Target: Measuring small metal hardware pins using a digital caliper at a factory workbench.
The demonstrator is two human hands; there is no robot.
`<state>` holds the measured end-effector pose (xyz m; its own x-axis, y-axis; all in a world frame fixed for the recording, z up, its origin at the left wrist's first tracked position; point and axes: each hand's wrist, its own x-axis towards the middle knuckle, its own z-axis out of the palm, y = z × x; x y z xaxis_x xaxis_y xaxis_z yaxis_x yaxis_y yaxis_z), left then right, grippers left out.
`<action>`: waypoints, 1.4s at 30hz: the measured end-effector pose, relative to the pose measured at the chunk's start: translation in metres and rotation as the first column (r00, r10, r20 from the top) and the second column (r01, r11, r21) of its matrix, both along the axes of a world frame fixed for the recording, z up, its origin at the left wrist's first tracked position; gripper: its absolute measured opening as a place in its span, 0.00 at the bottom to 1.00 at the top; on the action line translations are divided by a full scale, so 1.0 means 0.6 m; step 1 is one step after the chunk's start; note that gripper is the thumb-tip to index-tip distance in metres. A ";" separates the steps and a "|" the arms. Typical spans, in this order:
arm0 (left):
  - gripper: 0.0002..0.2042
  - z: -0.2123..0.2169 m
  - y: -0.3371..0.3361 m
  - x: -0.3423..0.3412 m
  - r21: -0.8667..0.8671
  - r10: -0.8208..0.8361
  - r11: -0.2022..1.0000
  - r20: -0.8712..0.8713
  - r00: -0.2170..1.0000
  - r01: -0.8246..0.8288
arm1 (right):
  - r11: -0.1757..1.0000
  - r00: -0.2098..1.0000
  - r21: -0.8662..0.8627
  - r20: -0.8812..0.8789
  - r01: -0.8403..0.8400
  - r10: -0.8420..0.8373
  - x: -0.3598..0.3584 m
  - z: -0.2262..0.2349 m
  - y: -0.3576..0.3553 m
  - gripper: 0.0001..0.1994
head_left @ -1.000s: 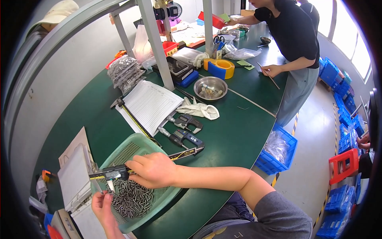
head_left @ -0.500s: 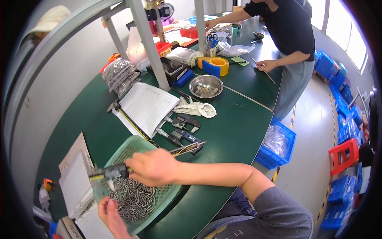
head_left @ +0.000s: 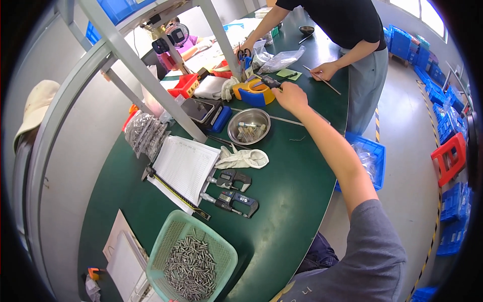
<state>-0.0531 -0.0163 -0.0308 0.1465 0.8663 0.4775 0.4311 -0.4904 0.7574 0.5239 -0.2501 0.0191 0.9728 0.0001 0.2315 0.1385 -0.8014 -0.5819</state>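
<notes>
My right hand (head_left: pixel 292 97) is stretched far across the green table, closed around a digital caliper (head_left: pixel 270 81). The caliper's front end lies over the yellow and blue tape dispenser (head_left: pixel 254 94); whether they touch I cannot tell. Of my left hand only a sliver of fingertip shows at the lower edge, by the rim of the green plastic basket (head_left: pixel 225 245); its fingers are hidden. Many small metal pins (head_left: pixel 190 267) fill the basket's bottom. Beyond it lie two digital micrometers (head_left: pixel 231 179) and a second caliper (head_left: pixel 173 189) beside a printed sheet (head_left: pixel 183 163).
A steel bowl (head_left: pixel 249 126) with small parts and a white glove (head_left: pixel 243 158) lie mid-table. A metal post (head_left: pixel 146 75) rises at the left. Across the table another person (head_left: pixel 337 25) holds a thin rod (head_left: pixel 322 79). A blue crate (head_left: pixel 378 161) stands on the floor at right.
My right hand has carried the caliper from above the basket to the tape dispenser at the far side. My left hand has dropped almost out of view. The view has shifted.
</notes>
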 end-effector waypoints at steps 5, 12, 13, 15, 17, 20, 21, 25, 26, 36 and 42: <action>0.07 0.007 -0.002 0.006 -0.049 0.008 0.999 -0.065 0.998 -0.012 | 0.997 1.000 -0.078 -0.011 0.013 -0.014 0.070 0.018 0.031 0.18; 0.07 0.005 -0.003 -0.004 -0.016 0.031 0.999 -0.121 0.992 -0.033 | 1.000 1.000 -0.029 -0.001 0.010 -0.010 0.114 0.016 0.059 0.19; 0.07 0.006 -0.004 -0.005 -0.015 0.036 0.999 -0.140 0.989 -0.039 | 1.000 1.000 -0.030 0.011 0.001 -0.001 0.114 0.019 0.061 0.19; 0.08 0.009 -0.007 -0.003 -0.012 0.045 0.999 -0.163 0.986 -0.048 | 0.999 1.000 -0.046 0.005 -0.020 0.020 0.114 0.029 0.069 0.18; 0.08 0.013 -0.009 0.001 -0.021 0.049 0.998 -0.165 0.985 -0.053 | 0.997 0.999 -0.065 0.002 -0.037 0.037 0.120 0.029 0.075 0.17; 0.08 0.010 -0.007 -0.001 -0.028 0.026 0.999 -0.129 0.991 -0.030 | 0.999 1.000 -0.045 0.003 -0.029 0.029 0.134 0.018 0.081 0.19; 0.08 0.011 -0.008 0.000 -0.030 0.027 0.999 -0.131 0.991 -0.032 | 0.998 0.999 -0.047 0.017 -0.028 0.029 0.138 0.016 0.076 0.19; 0.08 0.017 -0.012 0.005 -0.070 0.050 0.996 -0.143 0.988 -0.060 | 0.997 0.999 -0.069 -0.006 -0.039 0.039 0.122 0.025 0.077 0.17; 0.07 0.017 -0.012 0.006 -0.067 0.052 0.996 -0.141 0.989 -0.062 | 0.997 0.999 -0.072 -0.005 -0.040 0.040 0.121 0.025 0.077 0.17; 0.07 0.017 -0.014 0.013 0.023 0.028 0.999 -0.155 0.988 -0.025 | 0.989 0.999 -0.141 0.022 -0.045 0.048 0.113 0.030 0.052 0.18; 0.06 0.009 -0.009 0.006 -0.050 0.018 0.998 -0.114 0.993 -0.024 | 0.992 1.000 -0.123 0.011 0.020 -0.019 0.110 0.040 0.041 0.18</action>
<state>-0.0495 -0.0217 -0.0254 0.1783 0.8925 0.4143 0.5253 -0.4424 0.7269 0.5901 -0.2252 0.0433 0.9707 0.0100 0.2400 0.1270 -0.8695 -0.4773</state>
